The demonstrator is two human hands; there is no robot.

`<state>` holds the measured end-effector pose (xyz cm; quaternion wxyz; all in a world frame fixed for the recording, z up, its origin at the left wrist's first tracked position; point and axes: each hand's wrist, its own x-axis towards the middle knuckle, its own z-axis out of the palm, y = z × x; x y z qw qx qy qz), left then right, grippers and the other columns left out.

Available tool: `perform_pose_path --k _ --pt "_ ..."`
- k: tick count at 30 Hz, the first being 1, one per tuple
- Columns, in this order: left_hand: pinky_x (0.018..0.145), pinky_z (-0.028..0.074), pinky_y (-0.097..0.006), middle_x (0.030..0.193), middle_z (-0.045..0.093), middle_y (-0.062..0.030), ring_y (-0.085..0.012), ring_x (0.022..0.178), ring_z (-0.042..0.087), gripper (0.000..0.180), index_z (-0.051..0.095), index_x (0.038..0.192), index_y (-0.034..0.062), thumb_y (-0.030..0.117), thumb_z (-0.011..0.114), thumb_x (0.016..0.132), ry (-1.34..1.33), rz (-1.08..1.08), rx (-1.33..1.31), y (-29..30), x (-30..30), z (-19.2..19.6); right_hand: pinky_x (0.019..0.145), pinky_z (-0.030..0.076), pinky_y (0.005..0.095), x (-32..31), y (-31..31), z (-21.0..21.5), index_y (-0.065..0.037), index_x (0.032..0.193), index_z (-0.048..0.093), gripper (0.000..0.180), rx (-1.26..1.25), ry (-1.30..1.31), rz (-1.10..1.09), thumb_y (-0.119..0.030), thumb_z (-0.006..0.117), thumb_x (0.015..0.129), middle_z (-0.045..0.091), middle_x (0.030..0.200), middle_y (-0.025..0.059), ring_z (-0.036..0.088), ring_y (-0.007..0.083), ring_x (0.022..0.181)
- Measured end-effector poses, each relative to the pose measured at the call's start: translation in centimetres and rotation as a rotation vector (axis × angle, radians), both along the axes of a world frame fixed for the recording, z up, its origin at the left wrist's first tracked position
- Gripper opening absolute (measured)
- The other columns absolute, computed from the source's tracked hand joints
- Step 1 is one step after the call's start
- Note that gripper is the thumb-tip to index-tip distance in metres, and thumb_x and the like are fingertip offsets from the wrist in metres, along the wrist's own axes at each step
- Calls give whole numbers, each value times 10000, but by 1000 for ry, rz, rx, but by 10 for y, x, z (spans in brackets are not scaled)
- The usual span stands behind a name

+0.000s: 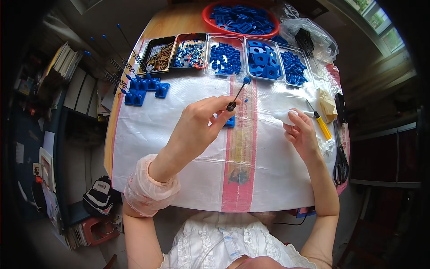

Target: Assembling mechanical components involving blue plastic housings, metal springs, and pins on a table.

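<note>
My left hand point(199, 121) pinches a black coil spring point(231, 106) over the middle of the table. From the spring a thin rod slants up to the right and carries a blue ball point(247, 80) at its tip. Below those fingers a blue plastic base point(230, 121) shows in part; whether it joins the spring is hidden. My right hand point(302, 134) is closed round a small white squeeze bottle point(285, 117), its narrow nozzle pointing left, apart from the rod. Finished-looking spring-and-rod pieces on blue bases point(134, 97) stand at the far left.
Along the back sit trays of brass-coloured screws point(161, 56), small nuts point(190, 54) and blue parts point(225, 58). Behind them is a red basin point(207, 18). A yellow-handled screwdriver point(323, 128), black scissors point(341, 168) and crumpled tissue point(326, 145) lie at the right.
</note>
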<state>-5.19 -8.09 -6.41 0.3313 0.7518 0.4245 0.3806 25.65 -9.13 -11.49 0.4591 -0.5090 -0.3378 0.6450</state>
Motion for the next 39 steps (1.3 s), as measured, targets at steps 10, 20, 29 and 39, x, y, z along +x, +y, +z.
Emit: perform_pose_path --k 10,20,29,39 --pt "725 551 -297 890 744 -99 -159 789 704 234 735 1228 41 74 692 1001 -9 -3 3 0 -2 -2 479 302 166 -10 2 0 -98 1016 648 232 61 -40 24 -324 700 1018 586 785 -51 411 -23 586" --pt "749 554 -297 886 743 -85 -148 799 699 228 736 1222 39 66 689 1000 -26 -9 -22 0 -2 -2 473 284 170 -15 2 11 -84 1039 647 213 114 -84 -13 -287 707 1015 596 779 -46 404 -21 574" --pt "751 553 -295 885 742 -68 -140 806 691 233 741 1218 45 56 703 988 -32 -12 -7 1 -1 -2 470 257 175 -18 3 18 -56 1070 644 204 192 -81 31 -243 708 1018 564 761 -62 362 -21 565" --pt "744 549 -291 875 740 -68 -135 788 677 237 739 1222 40 63 705 989 -24 -12 2 1 -2 -2 468 260 177 -23 1 23 -51 1082 643 205 206 -128 30 -232 712 1016 492 698 -79 354 -19 537"
